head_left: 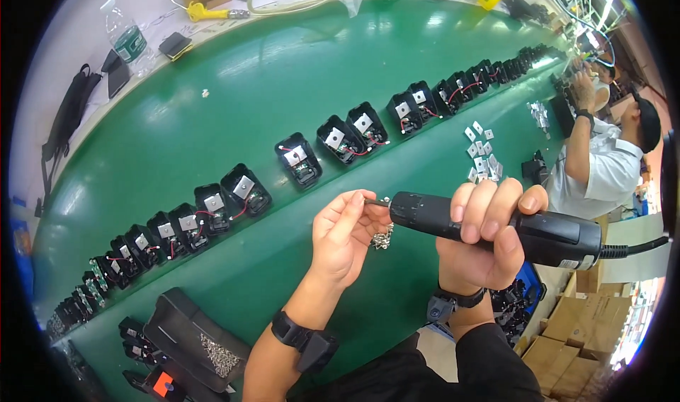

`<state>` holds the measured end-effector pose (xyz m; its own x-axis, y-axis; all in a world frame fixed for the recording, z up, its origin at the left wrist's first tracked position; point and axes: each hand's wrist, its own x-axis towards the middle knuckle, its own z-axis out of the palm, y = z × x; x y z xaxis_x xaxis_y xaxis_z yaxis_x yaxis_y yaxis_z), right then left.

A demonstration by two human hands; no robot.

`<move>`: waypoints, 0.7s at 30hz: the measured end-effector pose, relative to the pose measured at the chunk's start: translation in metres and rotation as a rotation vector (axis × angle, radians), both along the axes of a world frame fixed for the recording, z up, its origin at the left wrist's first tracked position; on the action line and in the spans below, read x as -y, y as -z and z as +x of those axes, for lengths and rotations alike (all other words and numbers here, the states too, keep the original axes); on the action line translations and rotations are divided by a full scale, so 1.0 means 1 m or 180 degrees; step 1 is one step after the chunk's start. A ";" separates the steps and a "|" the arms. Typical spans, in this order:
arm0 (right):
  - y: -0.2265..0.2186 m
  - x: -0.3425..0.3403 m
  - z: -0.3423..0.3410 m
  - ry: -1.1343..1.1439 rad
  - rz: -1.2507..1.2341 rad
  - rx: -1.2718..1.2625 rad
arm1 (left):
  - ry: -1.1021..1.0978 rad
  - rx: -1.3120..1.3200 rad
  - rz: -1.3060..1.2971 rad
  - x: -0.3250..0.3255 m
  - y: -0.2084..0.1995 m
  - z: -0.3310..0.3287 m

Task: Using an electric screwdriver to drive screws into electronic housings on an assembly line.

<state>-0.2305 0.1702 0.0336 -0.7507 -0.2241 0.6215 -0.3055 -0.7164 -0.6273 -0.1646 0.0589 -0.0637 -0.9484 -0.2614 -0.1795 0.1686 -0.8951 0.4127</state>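
My right hand (489, 225) is wrapped round a black electric screwdriver (432, 214), held level with its bit pointing left and its cord trailing right. At the tip of the bit (377, 202), the thumb and forefinger of my left hand (347, 225) are pinched together. Whatever lies between those fingertips is too small to make out. A small pile of silvery screws (382, 240) lies on the green table just beyond my left fingers, partly hidden by them. Farther off, black housings (298, 160) with metal plates, circuit boards and red wires stand in a long diagonal row.
Loose square metal plates (482, 150) lie right of centre. A dark tray (191, 338) with screws sits at the lower left. A blue bin (538, 289) of black parts is at my right, near cardboard boxes (581, 324). A co-worker (602, 154) works at the right.
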 end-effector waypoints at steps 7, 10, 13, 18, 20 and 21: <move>0.001 0.001 0.002 -0.0271 -0.0021 -0.0128 | -0.0235 0.0270 -0.0135 0.001 0.003 0.005; 0.001 0.012 0.003 -0.0331 0.0003 -0.0004 | -0.0461 0.0300 -0.0115 0.007 -0.003 0.007; -0.001 0.016 -0.005 -0.0323 -0.0119 -0.0044 | -0.0370 0.0048 -0.0141 0.005 -0.015 -0.001; -0.009 0.032 -0.016 0.0042 0.0031 0.0160 | -0.0643 0.0418 -0.2611 0.007 -0.029 0.008; -0.013 0.043 -0.023 0.0256 -0.0044 0.0259 | -0.1189 0.1165 -0.4682 0.013 -0.054 0.017; -0.013 0.044 -0.026 0.0369 -0.0017 0.0324 | -0.1231 0.1201 -0.5059 0.016 -0.071 0.020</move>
<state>-0.2565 0.1260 0.0463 -0.8305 -0.1291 0.5418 -0.3214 -0.6834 -0.6555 -0.1447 0.0426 0.0072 -0.7579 -0.5858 0.2869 -0.0487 0.4894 0.8707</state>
